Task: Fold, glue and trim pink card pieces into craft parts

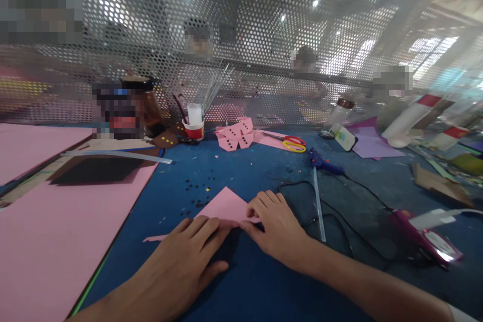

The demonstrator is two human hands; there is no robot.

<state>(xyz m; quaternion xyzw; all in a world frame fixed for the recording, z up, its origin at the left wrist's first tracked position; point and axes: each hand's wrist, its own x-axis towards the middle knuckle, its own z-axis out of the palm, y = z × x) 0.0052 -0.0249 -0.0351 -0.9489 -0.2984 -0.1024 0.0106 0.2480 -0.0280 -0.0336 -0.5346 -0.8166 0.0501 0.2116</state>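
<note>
A folded sheet of pink paper, its peak pointing away from me, lies on the blue table. My left hand rests over its near left edge, fingers stretched out flat and thumb apart. At the right corner, my right hand has thumb and curled index finger closed on the paper's edge. A thin pink paper strip lies left of the fold. Beyond it are small black paper bits and a yellow bit.
Large pink sheets cover the left side. Pink cutouts with black squares, scissors and a red-white cup stand or lie at the back. To the right are a blue glue gun, a glue stick, cords and a purple power strip.
</note>
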